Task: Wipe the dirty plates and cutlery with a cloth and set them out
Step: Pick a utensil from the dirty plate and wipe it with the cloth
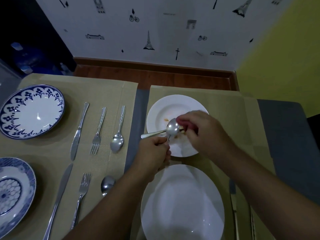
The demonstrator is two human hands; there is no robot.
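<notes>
Steel spoon (172,129), bowl away; left hand (154,153) grips handle; right hand (205,133) pinches cloth (182,122)

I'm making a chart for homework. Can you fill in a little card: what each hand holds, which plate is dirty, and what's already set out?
Left hand: grips the spoon by its handle
Right hand: holds a red cloth at the spoon's bowl
Dirty plate: far white one, orange smears, below the spoon
Near white plate: looks clean
Already set: two blue plates with cutlery beside them, on the left
</notes>
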